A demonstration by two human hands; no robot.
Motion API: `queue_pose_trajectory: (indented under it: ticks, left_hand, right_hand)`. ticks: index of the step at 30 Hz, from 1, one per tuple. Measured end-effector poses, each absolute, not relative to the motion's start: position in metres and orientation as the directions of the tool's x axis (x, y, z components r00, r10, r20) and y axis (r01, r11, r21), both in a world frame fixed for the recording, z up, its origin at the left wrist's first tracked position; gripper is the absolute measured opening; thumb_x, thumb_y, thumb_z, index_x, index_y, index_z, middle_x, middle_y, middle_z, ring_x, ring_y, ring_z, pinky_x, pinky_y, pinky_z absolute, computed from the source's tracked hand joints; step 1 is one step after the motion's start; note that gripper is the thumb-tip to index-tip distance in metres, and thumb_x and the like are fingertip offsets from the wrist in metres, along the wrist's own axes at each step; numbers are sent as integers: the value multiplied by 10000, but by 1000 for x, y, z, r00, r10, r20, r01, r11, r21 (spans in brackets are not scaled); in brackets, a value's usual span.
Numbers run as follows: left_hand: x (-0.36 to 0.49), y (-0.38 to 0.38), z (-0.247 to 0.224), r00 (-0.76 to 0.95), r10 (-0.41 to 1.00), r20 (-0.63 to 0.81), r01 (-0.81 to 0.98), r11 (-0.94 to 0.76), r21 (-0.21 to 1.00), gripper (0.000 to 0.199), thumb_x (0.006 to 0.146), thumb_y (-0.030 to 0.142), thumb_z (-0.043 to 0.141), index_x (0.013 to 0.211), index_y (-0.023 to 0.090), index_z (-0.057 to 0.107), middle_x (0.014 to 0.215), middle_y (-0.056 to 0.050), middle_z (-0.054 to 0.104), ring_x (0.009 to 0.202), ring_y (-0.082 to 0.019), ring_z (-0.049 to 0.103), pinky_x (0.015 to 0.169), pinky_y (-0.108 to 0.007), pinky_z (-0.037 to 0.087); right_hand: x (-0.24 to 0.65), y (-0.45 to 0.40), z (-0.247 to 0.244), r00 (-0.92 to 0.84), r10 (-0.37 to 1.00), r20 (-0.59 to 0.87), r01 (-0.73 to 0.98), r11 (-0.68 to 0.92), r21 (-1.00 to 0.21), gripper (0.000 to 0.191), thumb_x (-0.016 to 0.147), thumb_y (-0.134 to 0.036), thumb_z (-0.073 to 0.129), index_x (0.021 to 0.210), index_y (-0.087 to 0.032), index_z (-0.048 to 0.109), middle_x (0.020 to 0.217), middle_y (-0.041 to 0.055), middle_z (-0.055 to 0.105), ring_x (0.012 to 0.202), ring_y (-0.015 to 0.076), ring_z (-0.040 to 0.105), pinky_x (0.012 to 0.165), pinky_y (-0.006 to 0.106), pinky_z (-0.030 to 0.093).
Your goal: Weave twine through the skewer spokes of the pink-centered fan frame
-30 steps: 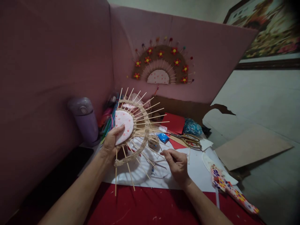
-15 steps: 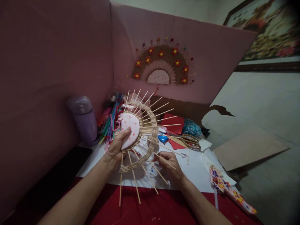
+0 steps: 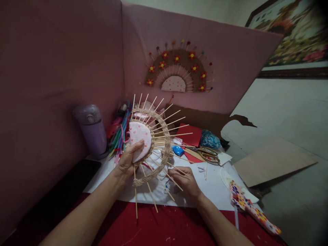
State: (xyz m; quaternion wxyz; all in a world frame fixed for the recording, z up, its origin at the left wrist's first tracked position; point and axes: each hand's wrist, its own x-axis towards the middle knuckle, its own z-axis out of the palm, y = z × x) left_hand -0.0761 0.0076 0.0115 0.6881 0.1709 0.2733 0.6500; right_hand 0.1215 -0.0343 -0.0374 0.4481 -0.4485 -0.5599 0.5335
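While the left hand [image 3: 129, 158] grips the spoked half-circle [image 3: 147, 138] above the bench [image 3: 153, 230], towards its near edge, the right hand [image 3: 185, 180] sits among the lower sticks [image 3: 152, 198], fingers narrowed; from here I cannot tell whether they pinch a strand. I judge the step as weaving the outer band [image 3: 167, 140], and the next move calls for a careful pass round one stick, with a firm left grip.
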Motion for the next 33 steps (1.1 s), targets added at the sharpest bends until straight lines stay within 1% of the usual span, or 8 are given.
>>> queue_pose_trajectory:
  ticks: [3, 7, 12, 14, 16, 20, 29, 33]
  left_hand:
    - [-77, 8, 10, -49, 991, -124, -782, 39, 623, 197, 668, 50, 626, 864, 71, 637, 734, -87, 707, 591, -167, 659, 571, -251, 566]
    - [-79, 9, 10, -98, 992, -84, -727, -14, 687, 212, 651, 74, 654, 862, 83, 633, 708, -69, 701, 552, -151, 645, 526, -233, 552]
    - [-82, 11, 10, -108, 990, -96, -712, -10, 702, 158, 664, 85, 643, 822, 76, 636, 667, -68, 695, 519, -147, 635, 499, -226, 543]
    - [-83, 12, 11, -140, 985, -100, -704, -27, 710, 153, 657, 91, 651, 808, 85, 632, 638, -53, 688, 495, -144, 625, 472, -225, 535]
    - [-84, 12, 11, -165, 982, -92, -691, -49, 721, 162, 641, 93, 667, 798, 93, 627, 622, -45, 683, 484, -145, 620, 466, -230, 534]
    - [-85, 13, 12, -169, 982, -82, -698, -61, 713, 172, 628, 94, 680, 793, 91, 631, 643, -63, 689, 503, -153, 628, 502, -241, 546]
    - [-76, 13, 3, -188, 980, -71, -711, -86, 698, 208, 637, 137, 714, 822, 121, 620, 691, -33, 693, 535, -134, 636, 504, -219, 542]
    - [-74, 13, 1, -155, 984, -83, -733, -58, 677, 199, 655, 147, 704, 835, 121, 624, 717, -53, 700, 564, -147, 645, 539, -242, 555]
  right_hand:
    - [121, -35, -38, -169, 985, 13, 36, 19, -999, 331, 695, -442, 647, 598, -127, 675, 456, -24, 422, 412, 70, 324, 383, 209, 252]
    - [120, -35, -41, -197, 980, 42, 51, 53, -997, 396, 706, -487, 629, 619, -109, 706, 399, -61, 280, 394, 54, 224, 372, 208, 215]
    - [118, -37, -45, -167, 963, 210, 142, 234, -962, 506, 802, -497, 518, 473, -129, 628, 390, -56, 265, 397, 63, 241, 438, 232, 311]
    - [118, -38, -45, -107, 925, 364, 278, 379, -883, 468, 833, -442, 502, 513, -132, 645, 427, -31, 353, 430, 80, 322, 473, 235, 328]
    - [118, -41, -43, -55, 841, 538, 453, 501, -737, 336, 836, -364, 529, 650, -138, 693, 501, -6, 448, 486, 98, 400, 500, 232, 329]
    - [120, -47, -38, -58, 687, 725, 650, 577, -495, 159, 825, -248, 558, 823, -168, 695, 587, 11, 525, 529, 105, 456, 536, 228, 342]
    - [116, -51, -39, -294, 643, 707, 578, 709, -405, 114, 824, -184, 533, 860, -165, 640, 605, 18, 560, 518, 111, 466, 530, 237, 358]
    - [116, -50, -40, -294, 639, 711, 581, 710, -398, 126, 818, -165, 529, 894, -157, 629, 600, 13, 549, 520, 111, 464, 536, 237, 358]
